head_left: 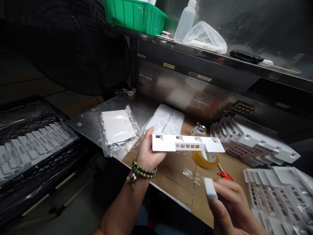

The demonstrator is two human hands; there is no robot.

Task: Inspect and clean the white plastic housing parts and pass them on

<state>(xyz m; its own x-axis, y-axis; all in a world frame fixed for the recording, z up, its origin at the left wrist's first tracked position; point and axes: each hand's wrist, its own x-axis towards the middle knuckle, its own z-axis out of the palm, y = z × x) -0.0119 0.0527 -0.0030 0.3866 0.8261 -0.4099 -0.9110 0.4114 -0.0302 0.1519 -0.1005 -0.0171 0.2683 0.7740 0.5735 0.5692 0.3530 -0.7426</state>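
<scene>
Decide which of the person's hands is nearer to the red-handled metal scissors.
Right. The right hand, holding a small white rectangular block, appears just below the scissors; the left hand is farther away, to their left.

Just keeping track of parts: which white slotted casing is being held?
The white slotted casing in the left hand, raised above the table; others lie in stacks at right or a row at left.

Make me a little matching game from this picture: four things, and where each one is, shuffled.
Things:
1. White slotted panel
2. Green bin
3. Yellow tape roll
4. Small white block

Places:
A. On the brown surface
B. In the right hand
C. On the raised shelf
D. In the left hand

Pairs: 1-D, 2-C, 3-A, 4-B
</scene>
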